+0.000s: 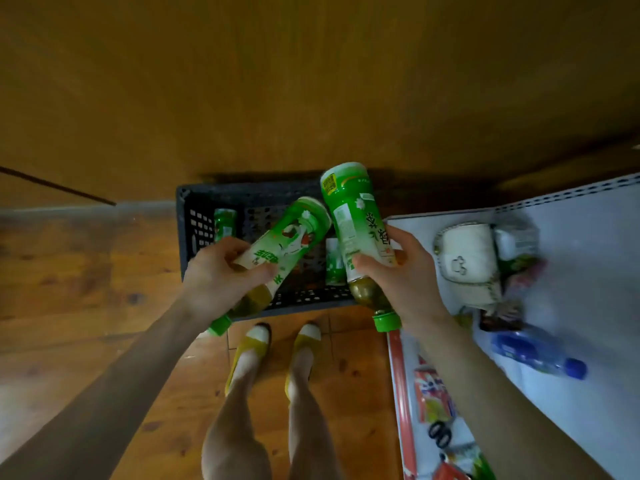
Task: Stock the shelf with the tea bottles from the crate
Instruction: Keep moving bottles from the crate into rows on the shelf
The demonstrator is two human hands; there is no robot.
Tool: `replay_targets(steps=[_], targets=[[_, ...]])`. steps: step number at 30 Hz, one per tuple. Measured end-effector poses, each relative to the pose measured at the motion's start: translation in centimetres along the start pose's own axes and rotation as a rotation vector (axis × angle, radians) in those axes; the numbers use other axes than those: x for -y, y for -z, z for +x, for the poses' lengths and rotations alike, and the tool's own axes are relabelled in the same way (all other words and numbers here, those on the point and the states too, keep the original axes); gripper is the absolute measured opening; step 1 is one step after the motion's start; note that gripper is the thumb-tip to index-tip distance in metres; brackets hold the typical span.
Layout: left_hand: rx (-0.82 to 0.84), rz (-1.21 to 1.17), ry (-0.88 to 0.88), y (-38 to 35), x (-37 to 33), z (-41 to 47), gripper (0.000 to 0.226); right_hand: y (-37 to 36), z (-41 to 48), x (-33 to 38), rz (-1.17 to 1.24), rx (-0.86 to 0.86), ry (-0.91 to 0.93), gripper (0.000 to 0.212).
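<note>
Nearest: 2 bare legs and yellow shoes point(254, 341) on the wood floor point(86, 271). At near right, the shelf point(588, 306), with packets behind a red rail, a blue bottle point(533, 353) lying flat farther along, then white packs point(467, 258).

Farther out, left hand point(221, 271) wrapped round the left bottle point(287, 237), fingers and thumb curled over its label; green cap pointing near, base tilted far and right. Right hand point(401, 275) gripping the right bottle point(349, 216), thumb across the label, fingers curled round the other side; cap near, base far.

Both bottles held above the crate point(242, 192), bases just beside each other; touching or apart, cannot tell. Down in the crate, 2 more: the corner bottle point(224, 223) at far left, the middle bottle point(334, 263) showing between the hands. Beyond, a wood wall point(311, 81).
</note>
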State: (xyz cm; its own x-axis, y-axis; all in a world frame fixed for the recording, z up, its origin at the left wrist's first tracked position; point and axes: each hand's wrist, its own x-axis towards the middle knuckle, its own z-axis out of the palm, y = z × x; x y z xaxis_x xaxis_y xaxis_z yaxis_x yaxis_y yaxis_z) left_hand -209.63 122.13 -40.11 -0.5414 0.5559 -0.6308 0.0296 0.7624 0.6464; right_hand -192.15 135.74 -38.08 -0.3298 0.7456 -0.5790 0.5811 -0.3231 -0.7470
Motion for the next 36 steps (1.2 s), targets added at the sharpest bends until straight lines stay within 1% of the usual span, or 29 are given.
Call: replay_targets(steps=[3,5,7,8,10,13,17,19,21,26,30,32,36], targets=[[-0.011,-0.035,-0.056,2.8,-4.3,-4.5,0.02,2.3,-4.3,5.0,-0.03,-0.041,0.049,0.046],[-0.019,-0.05,-0.098,4.7,-6.8,-7.2,0.028,3.8,-7.2,7.9,-0.038,-0.088,0.089,0.044],[-0.037,-0.06,-0.159,6.6,-9.2,-9.8,0.038,5.4,-10.2,10.7,-0.07,-0.13,0.129,0.053],[-0.043,-0.068,-0.19,7.6,-10.3,-11.0,0.037,6.3,-11.9,12.0,-0.091,-0.152,0.149,0.058],[-0.052,-0.085,-0.258,9.3,-12.7,-13.2,0.03,8.3,-15.2,14.6,-0.135,-0.199,0.206,0.06],[-0.003,-0.102,-0.362,11.5,-16.3,-16.5,0.034,11.6,-20.6,18.1,-0.185,-0.277,0.308,0.054],[0.061,-0.136,-0.491,13.2,-20.9,-20.1,0.038,15.7,-27.2,21.9,-0.31,-0.444,0.413,0.05],[0.089,-0.169,-0.555,13.5,-23.3,-21.7,0.033,17.6,-30.3,23.0,-0.345,-0.538,0.448,0.051],[0.132,-0.183,-0.628,13.6,-25.9,-23.4,0.023,19.4,-33.3,24.0,-0.364,-0.641,0.449,0.052],[0.258,-0.215,-0.762,12.1,-31.9,-28.2,0.016,24.7,-40.2,24.7,-0.404,-0.876,0.382,0.061],[0.361,-0.214,-0.814,10.0,-35.5,-31.4,0.021,28.9,-45.0,23.9,-0.454,-1.054,0.338,0.062],[0.393,-0.21,-0.835,8.9,-36.9,-32.7,0.02,31.0,-46.9,23.4,-0.476,-1.098,0.308,0.061],[0.416,-0.182,-0.909,6.3,-39.1,-35.5,0.02,35.5,-48.8,21.9,-0.511,-1.115,0.238,0.063]])
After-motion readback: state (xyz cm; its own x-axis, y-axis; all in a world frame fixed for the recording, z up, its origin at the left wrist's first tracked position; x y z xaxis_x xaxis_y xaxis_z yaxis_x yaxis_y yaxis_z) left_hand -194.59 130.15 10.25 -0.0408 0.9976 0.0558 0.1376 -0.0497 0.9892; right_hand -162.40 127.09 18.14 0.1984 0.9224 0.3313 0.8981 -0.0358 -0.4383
